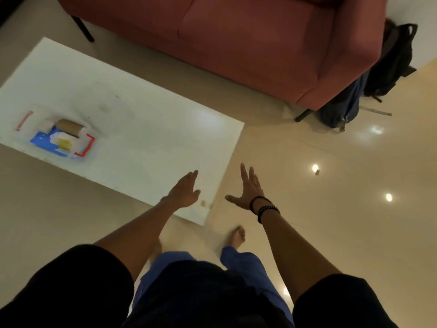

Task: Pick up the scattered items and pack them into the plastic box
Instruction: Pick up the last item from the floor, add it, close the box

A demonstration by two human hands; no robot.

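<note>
Below you, both hands reach out with nothing in them. Your left hand (185, 189) hovers over the near corner of the white worktop (146, 129), fingers stretched flat and close together. Your right hand (248, 190) is past the worktop's edge, over the glossy floor (331, 221), fingers splayed and thumb out, with dark bracelets (264, 208) on the wrist.

Just beside your left hand, a small tan item (203, 203) lies on the worktop right at its near corner. Another small item (317, 172) sits on the floor well off to the right, next to a bright reflected light; it is too small to tell what it is.

The plastic box (59, 136) stands at the far left of the worktop, well apart from both hands. It is clear with red latches, and already holds a cardboard roll (69, 127), something blue and something yellow; blur hides the rest.

Beyond the worktop a red sofa (236, 39) fills the far side, and dark bags (369, 86) lean by its right end. Nothing on the worktop lies between your hands and the box. Your bare foot (237, 236) is planted on the floor close to the worktop's near corner.
</note>
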